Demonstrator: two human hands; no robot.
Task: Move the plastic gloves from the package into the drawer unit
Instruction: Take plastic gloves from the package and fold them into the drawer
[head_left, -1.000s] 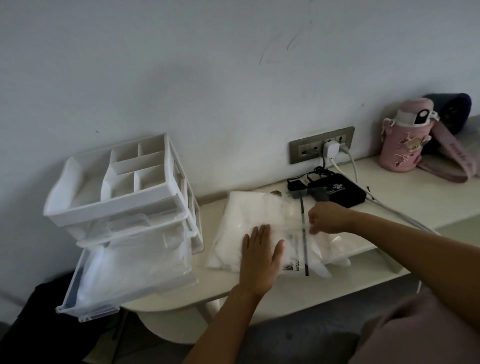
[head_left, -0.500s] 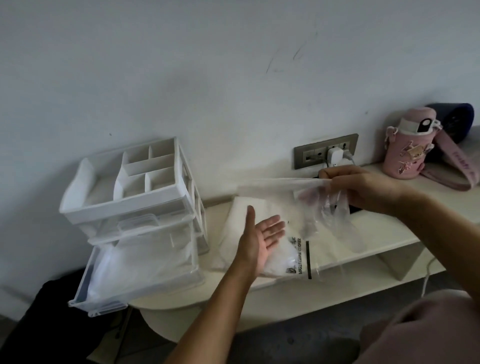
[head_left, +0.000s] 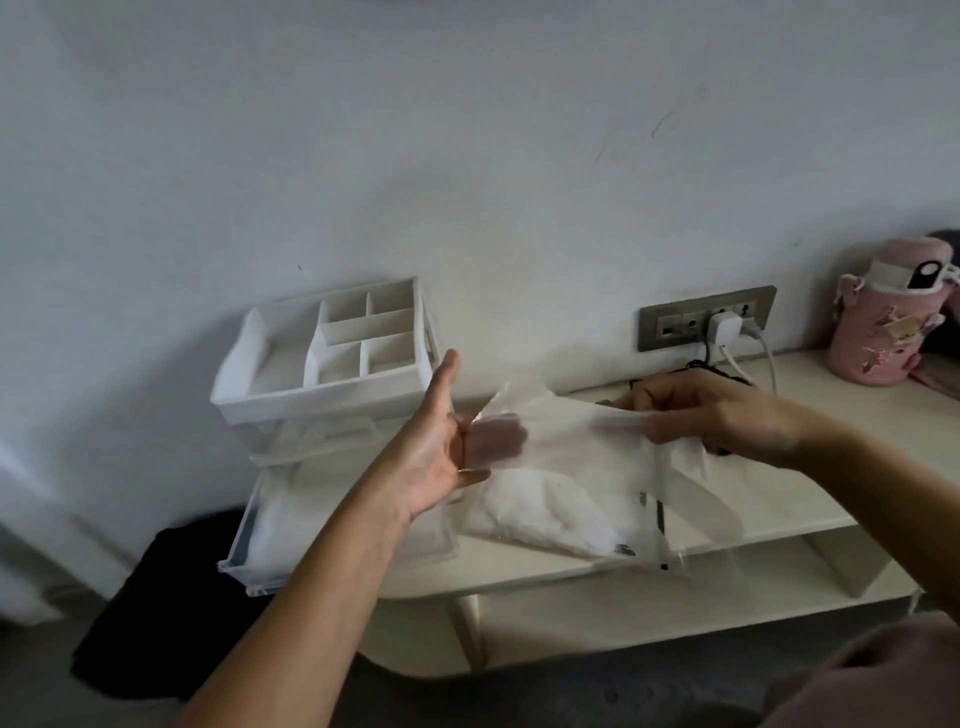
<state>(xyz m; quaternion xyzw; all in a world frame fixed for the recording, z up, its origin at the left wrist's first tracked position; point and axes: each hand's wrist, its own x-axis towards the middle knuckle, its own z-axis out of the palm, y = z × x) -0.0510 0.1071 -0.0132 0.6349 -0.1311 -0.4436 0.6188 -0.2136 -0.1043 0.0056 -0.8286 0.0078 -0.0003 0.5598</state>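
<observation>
Plastic glove (head_left: 566, 434) veils left hand (head_left: 439, 457) fingers (right hand (head_left: 727, 415) pinching).

On the table (head_left: 800, 379), the drawer unit (head_left: 322, 374) stands at the left with 1 drawer (head_left: 270, 579) pulled out in front, the package (head_left: 540, 519) lies just right of it under 1 plastic glove (head_left: 566, 436), with the wall socket (head_left: 675, 325) behind and the bottle (head_left: 878, 322) at far right.

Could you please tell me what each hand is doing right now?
Left hand: fingers curled behind the plastic glove; grip cannot be told.
Right hand: closed, pinching the same glove.
</observation>
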